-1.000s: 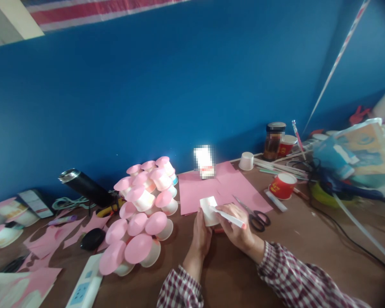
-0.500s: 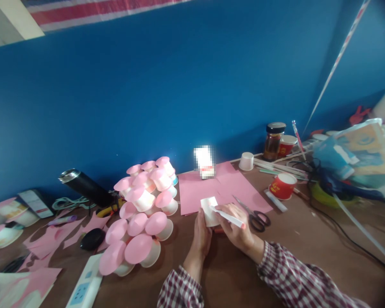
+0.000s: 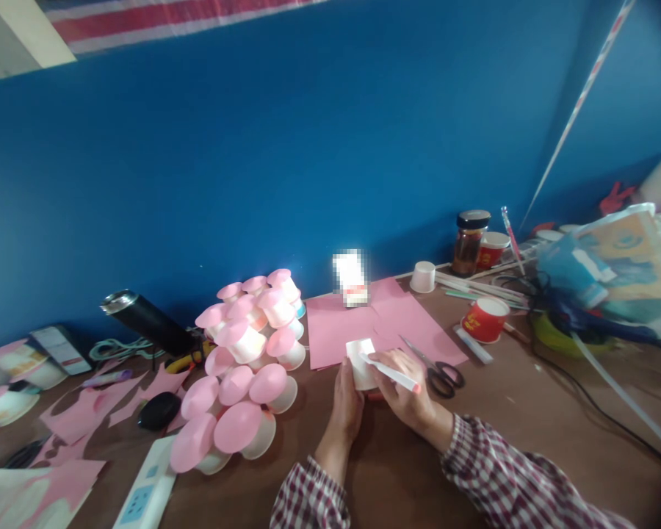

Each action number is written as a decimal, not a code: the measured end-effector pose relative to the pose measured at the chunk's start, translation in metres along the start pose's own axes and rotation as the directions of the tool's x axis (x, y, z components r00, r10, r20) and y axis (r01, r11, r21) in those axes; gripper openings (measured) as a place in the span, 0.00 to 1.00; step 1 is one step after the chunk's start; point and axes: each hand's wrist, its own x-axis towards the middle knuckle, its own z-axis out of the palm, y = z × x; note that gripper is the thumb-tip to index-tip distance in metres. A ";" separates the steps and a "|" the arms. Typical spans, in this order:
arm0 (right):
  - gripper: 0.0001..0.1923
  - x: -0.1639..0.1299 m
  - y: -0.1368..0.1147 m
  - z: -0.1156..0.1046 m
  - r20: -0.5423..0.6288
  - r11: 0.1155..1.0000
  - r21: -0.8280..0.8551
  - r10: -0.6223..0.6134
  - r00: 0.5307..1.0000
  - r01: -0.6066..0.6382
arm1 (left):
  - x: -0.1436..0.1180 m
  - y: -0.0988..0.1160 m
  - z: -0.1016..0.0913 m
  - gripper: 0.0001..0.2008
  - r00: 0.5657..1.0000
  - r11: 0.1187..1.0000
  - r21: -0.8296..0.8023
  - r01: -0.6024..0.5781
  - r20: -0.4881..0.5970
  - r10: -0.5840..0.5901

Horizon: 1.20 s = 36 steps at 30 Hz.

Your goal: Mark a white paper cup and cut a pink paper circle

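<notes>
A small white paper cup (image 3: 360,365) is gripped at its side by my left hand (image 3: 346,402), low over the brown table. My right hand (image 3: 405,389) pinches a white marker (image 3: 395,375) with a pinkish end, its other end at the cup's side. Whether that tip touches the cup I cannot tell. Just right of my right hand lie black-handled scissors (image 3: 443,376), their blades over pink paper sheets (image 3: 336,334). To my left stand several cups topped with pink paper discs (image 3: 238,427).
A red paper cup (image 3: 485,321), a white cup (image 3: 423,277) and a dark lidded jar (image 3: 470,246) stand at the right. Leftward are a black flask (image 3: 148,323), pink paper scraps (image 3: 85,411) and a power strip (image 3: 148,485). A blue wall (image 3: 308,147) rises behind.
The white cup has turned or shifted very slightly in my left hand. Both hands and the marker stay almost in the same place.
</notes>
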 end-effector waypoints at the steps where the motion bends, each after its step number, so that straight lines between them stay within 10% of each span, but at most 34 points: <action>1: 0.08 0.000 0.000 0.000 0.000 1.000 0.001 -0.001 1.000 0.001 | 0.000 0.001 -0.001 0.20 1.000 1.000 0.008 -0.012 -0.007 0.012; 17: 0.06 -0.002 0.003 0.000 0.011 1.000 -0.026 0.007 1.000 -0.007 | -0.004 0.018 0.001 0.14 0.985 0.901 0.408 -0.147 -0.024 0.171; 28: 0.05 -0.004 0.005 0.000 0.021 0.999 -0.011 0.030 0.999 -0.030 | -0.008 0.026 0.009 0.13 0.991 0.909 0.404 -0.105 -0.036 0.130; 36: 0.05 -0.007 0.007 0.000 -0.077 0.986 0.014 0.169 0.983 -0.169 | -0.008 0.036 0.021 0.27 0.994 0.980 -0.169 0.110 0.009 -0.110</action>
